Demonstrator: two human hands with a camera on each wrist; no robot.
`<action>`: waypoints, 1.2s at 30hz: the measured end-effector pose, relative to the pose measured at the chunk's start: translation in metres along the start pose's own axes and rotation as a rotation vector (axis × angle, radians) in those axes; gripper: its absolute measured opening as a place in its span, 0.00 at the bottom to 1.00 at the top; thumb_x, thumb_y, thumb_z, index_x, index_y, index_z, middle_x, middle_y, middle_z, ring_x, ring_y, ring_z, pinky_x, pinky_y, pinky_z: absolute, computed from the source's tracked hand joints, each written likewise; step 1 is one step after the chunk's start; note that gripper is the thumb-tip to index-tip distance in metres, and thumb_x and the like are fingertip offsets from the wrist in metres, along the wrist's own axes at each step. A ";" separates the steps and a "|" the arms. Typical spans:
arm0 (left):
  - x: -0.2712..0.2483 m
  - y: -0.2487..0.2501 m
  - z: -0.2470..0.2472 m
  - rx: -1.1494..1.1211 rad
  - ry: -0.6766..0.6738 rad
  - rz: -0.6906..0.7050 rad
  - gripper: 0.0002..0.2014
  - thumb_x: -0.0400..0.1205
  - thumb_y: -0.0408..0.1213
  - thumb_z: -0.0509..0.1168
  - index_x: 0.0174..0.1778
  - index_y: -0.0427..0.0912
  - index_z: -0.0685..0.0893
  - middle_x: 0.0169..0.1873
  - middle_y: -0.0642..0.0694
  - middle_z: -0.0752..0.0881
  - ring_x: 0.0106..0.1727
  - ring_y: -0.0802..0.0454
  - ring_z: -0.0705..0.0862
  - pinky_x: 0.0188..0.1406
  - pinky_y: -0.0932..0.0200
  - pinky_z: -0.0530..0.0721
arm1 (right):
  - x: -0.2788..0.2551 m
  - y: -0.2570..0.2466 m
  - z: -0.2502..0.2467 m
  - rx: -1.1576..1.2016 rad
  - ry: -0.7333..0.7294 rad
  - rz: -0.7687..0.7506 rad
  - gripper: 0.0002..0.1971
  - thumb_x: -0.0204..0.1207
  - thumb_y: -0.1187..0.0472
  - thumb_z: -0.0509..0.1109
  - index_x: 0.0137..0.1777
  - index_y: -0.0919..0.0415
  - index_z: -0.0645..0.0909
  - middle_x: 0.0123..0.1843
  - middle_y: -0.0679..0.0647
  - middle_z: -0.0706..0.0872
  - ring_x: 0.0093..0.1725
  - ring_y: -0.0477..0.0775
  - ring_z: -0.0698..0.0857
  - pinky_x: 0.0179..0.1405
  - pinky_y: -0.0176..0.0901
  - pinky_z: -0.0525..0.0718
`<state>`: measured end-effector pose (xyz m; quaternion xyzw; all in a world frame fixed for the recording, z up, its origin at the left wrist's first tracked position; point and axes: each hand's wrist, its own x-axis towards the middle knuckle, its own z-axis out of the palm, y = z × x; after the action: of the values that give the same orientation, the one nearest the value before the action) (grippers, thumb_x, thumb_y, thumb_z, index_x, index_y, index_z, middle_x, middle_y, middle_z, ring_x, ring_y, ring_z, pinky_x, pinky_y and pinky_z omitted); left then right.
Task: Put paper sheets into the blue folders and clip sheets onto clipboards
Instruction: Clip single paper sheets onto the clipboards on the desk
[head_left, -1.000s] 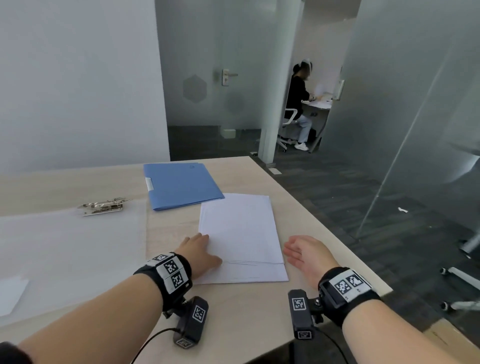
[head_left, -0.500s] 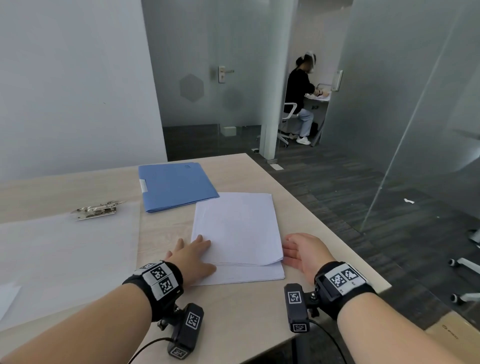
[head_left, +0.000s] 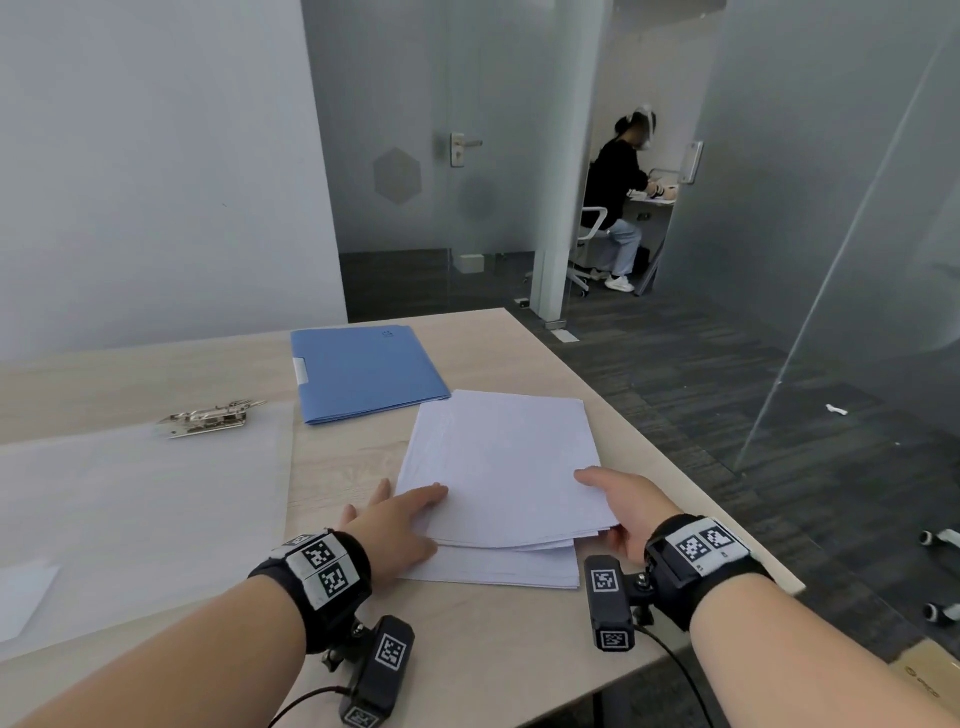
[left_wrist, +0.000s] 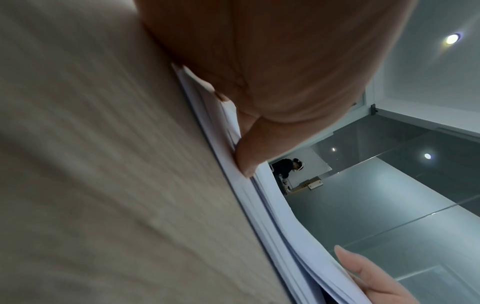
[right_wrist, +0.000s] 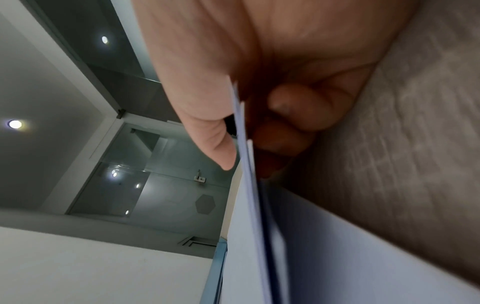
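A stack of white paper sheets (head_left: 498, 457) lies on the wooden table (head_left: 467, 649) in front of me. My right hand (head_left: 623, 514) pinches several top sheets (right_wrist: 259, 246) at the near right corner. Its thumb is on top, its fingers are curled beneath, and that corner is raised off the rest. My left hand (head_left: 400, 514) rests flat on the stack's left edge (left_wrist: 272, 205) with fingers straight. A blue folder (head_left: 363, 371) lies shut just beyond the stack. To the left is a clear clipboard (head_left: 145, 509) with a metal clip (head_left: 208, 418).
The table's right edge runs close beside my right wrist, with dark floor below. A small piece of white paper (head_left: 21, 597) lies at the far left. Glass walls stand to the right, and a person (head_left: 618, 202) sits at a desk in the far room.
My right hand went from lying beside the stack to pinching its near right corner and lifting the top sheets. My left hand slid further onto the stack's left edge.
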<state>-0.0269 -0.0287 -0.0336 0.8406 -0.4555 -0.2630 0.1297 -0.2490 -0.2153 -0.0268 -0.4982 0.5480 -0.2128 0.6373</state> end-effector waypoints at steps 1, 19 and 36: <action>-0.001 0.000 0.000 -0.005 -0.004 -0.004 0.37 0.75 0.49 0.62 0.79 0.78 0.56 0.88 0.41 0.53 0.88 0.50 0.39 0.84 0.37 0.37 | 0.000 0.000 0.000 -0.006 -0.011 0.001 0.08 0.76 0.55 0.76 0.46 0.59 0.87 0.36 0.58 0.87 0.27 0.57 0.79 0.23 0.39 0.67; -0.002 0.009 -0.001 0.016 -0.009 0.011 0.37 0.79 0.58 0.62 0.85 0.64 0.56 0.86 0.65 0.48 0.88 0.50 0.39 0.82 0.34 0.35 | -0.014 0.016 -0.022 0.061 0.056 -0.163 0.05 0.84 0.66 0.67 0.48 0.62 0.85 0.44 0.63 0.88 0.41 0.63 0.84 0.32 0.46 0.79; -0.040 0.037 -0.071 -1.041 0.465 0.265 0.08 0.83 0.41 0.63 0.55 0.55 0.84 0.50 0.51 0.92 0.53 0.47 0.91 0.59 0.43 0.87 | -0.069 0.006 0.006 0.271 -0.216 -0.500 0.10 0.84 0.66 0.67 0.62 0.61 0.86 0.57 0.57 0.94 0.55 0.58 0.92 0.55 0.54 0.87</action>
<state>-0.0305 -0.0173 0.0545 0.6377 -0.3274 -0.2420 0.6539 -0.2662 -0.1542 0.0012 -0.5480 0.3040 -0.3802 0.6802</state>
